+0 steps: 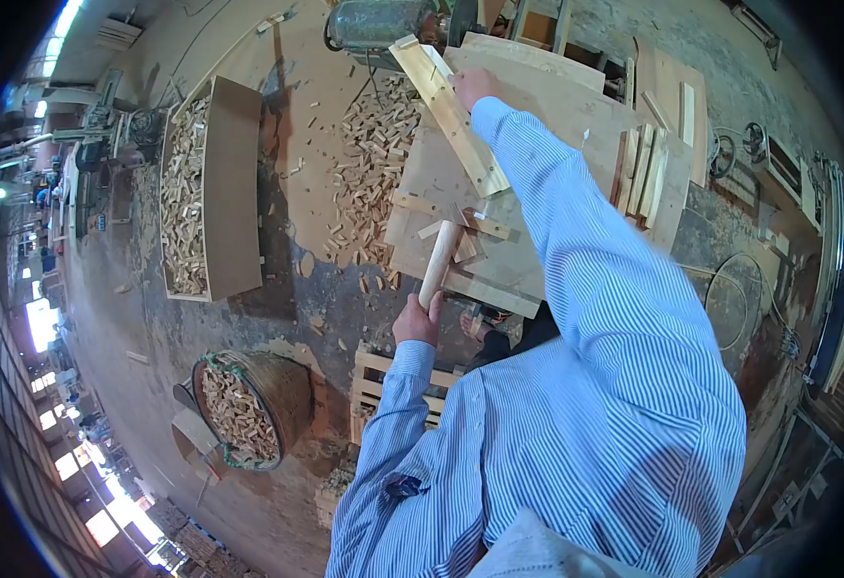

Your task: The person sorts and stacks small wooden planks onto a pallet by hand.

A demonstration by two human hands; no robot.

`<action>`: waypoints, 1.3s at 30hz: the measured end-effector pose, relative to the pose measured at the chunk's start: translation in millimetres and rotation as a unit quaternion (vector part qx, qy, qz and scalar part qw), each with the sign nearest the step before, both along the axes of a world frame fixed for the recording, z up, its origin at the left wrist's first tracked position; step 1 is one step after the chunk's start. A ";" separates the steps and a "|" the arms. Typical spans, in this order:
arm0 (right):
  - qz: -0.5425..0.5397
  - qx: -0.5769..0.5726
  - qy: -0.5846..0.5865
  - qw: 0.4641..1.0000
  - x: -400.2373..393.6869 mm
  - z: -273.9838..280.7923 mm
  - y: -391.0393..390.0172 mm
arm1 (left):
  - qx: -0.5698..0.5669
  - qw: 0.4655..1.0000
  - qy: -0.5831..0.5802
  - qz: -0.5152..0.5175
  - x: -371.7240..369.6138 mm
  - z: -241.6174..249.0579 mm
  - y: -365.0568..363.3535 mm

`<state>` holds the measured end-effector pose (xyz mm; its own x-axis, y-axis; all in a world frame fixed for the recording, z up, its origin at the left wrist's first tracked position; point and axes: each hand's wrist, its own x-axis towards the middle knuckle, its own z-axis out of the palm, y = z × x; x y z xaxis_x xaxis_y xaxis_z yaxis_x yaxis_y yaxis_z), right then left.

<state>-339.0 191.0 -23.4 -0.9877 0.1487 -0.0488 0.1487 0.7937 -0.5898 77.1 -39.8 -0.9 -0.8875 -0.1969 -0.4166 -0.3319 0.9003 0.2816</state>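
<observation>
My left hand (416,321) is closed round the lower end of a pale wooden piece (439,265), which slants up onto the near left part of the worktable (557,116). Small wood strips (467,247) lie by its upper end. At the far edge of the table my right hand (476,87) is closed beside a long light board (451,120) with dark spots along it. A thin whitish strip (435,60) runs to its fingers; the fingertips are too small to make out, so what they hold is unclear.
Wood strips (642,173) are stacked on the table's right side. Loose wood blocks (374,159) cover the floor on the left. Farther left stand a long box (232,188) and a round basket (292,405) with wood pieces. A slatted pallet (374,371) lies near my left arm.
</observation>
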 end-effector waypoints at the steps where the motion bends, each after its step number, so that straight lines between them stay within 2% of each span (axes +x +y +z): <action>1: -0.005 -0.002 0.006 1.000 -5.0 -2.6 0.3 | 0.000 1.000 0.000 0.000 -2.1 -0.2 2.9; 7: -0.052 -0.044 0.006 0.998 -19.7 -5.7 1.4 | 0.002 1.000 -0.002 0.002 -9.6 -1.2 6.9; 14: -0.053 -0.060 -0.001 0.997 -42.7 -5.6 17.2 | 0.014 1.000 -0.002 0.009 -31.5 -2.7 19.9; 17: -0.035 -0.073 -0.003 0.997 -55.1 0.8 27.8 | 0.003 1.000 0.001 0.008 -46.2 -5.6 28.9; 22: -0.010 -0.027 0.028 0.999 -84.5 -7.5 43.3 | -0.004 0.999 0.033 0.005 -68.9 -7.3 45.3; 27: 0.004 -0.049 0.064 0.997 -80.8 -4.9 51.6 | -0.015 0.998 0.053 0.002 -74.3 -9.3 48.1; 29: 0.020 -0.033 0.069 0.997 -71.2 -3.4 56.0 | -0.015 0.998 0.056 0.007 -71.9 -8.6 50.9; 31: -0.018 -0.047 0.072 0.996 -63.3 -4.3 55.7 | -0.016 0.999 0.048 0.003 -71.5 -5.9 49.4; 33: -0.032 -0.108 0.038 0.993 -40.6 -3.6 63.1 | -0.005 1.000 0.014 0.020 -71.5 4.3 49.5; 34: -0.044 -0.144 0.048 0.987 -21.8 5.2 64.3 | 0.030 0.998 0.050 0.019 -67.2 2.1 46.2; 35: -0.055 -0.158 0.107 0.980 2.1 15.0 60.9 | 0.028 0.997 0.065 0.002 -63.4 -7.8 40.2; 36: -0.048 -0.225 0.130 0.964 25.5 19.0 56.1 | 0.016 0.999 0.041 0.013 -64.1 -4.5 40.6; 37: 0.004 -0.218 0.106 0.970 57.0 42.4 52.2 | 0.007 1.000 0.015 0.024 -64.0 0.2 40.5; 39: 0.045 -0.284 0.140 0.948 121.4 46.0 20.8 | 0.033 0.998 0.037 0.042 -58.2 12.1 36.9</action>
<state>-217.6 211.8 22.5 -0.9812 0.0920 0.1697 -0.1295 0.3385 -0.9320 18.9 -2.8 11.1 -0.8975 -0.2468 -0.3655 -0.3824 0.8484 0.3660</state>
